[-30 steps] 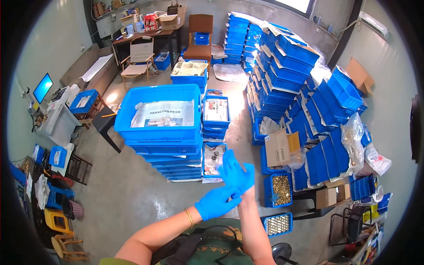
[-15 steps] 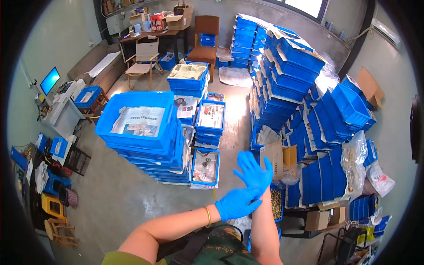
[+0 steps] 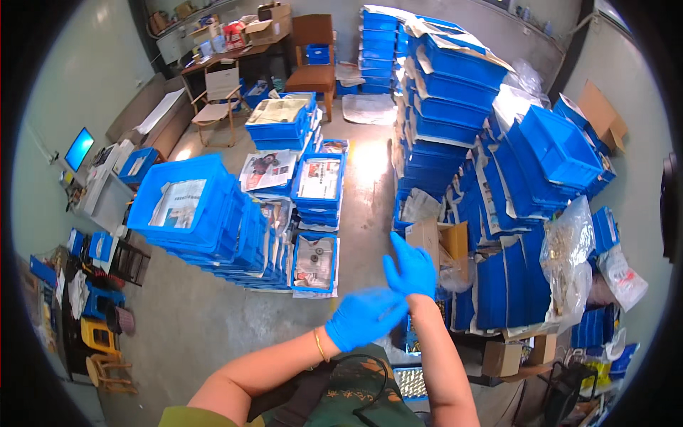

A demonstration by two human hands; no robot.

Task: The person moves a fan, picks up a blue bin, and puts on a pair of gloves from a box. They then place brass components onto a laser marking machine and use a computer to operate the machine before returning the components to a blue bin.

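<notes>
My right hand (image 3: 415, 272) is a little right of the centre of the frame, inside the blue right glove (image 3: 420, 283). The long axis of this glove leans: its cuff is at the lower end, on my right wrist (image 3: 421, 306), and its fingertips point upward and slightly to the left. The fingers are stretched, with a gap between them, and I see nothing held in this hand.

My left hand (image 3: 364, 320), covered in the same blue, is just to the lower left of the glove, so the cuff is the part nearest to it. Its fingers reach across to the right, up against the wrist, but they are blurred; I cannot tell whether they pinch the cuff or only touch there.

My left forearm (image 3: 274, 366), with a gold-coloured bracelet (image 3: 319, 344), enters from the lower left and lies slanted. My right forearm (image 3: 445, 363) rises more steeply from the lower right, so the two arms meet at the cuff.

Behind the right hand, slightly to the right, is a cardboard carton (image 3: 425, 233). To the left of both hands, well apart, a blue bin (image 3: 313, 290) contains two round dark parts (image 3: 317, 255) on newspaper (image 3: 307, 276).
</notes>
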